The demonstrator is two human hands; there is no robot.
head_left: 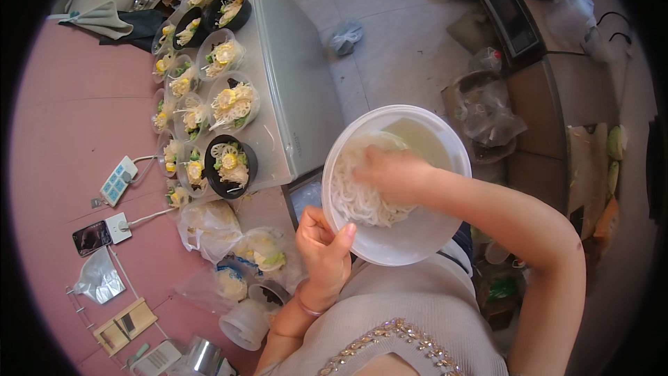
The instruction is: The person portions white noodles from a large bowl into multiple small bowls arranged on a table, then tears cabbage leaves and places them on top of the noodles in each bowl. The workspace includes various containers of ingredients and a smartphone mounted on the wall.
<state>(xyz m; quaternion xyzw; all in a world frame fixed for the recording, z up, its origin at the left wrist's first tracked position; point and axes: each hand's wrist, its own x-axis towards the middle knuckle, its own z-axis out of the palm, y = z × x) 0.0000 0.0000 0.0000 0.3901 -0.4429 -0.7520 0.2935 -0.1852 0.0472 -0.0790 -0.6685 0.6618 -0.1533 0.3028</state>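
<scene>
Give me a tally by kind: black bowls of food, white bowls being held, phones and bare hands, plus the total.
Black bowls: 3
Held white bowl: 1
Phone: 1
Bare hands: 2
Total: 7

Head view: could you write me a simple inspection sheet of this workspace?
Surface: pale grey worktop, crowded with round clear and black plastic bowls of food.
Job's things: round white plastic tub containing white noodles.
Clutter: translucent plastic bags near the worktop's closer end.
Hands: left hand grips the tub's rim; right hand, blurred, is inside it at the noodles.
Cables: white cable at a square white adapter on the pink tiled wall.
Surroundings: that wall; grey tiled floor.
</scene>
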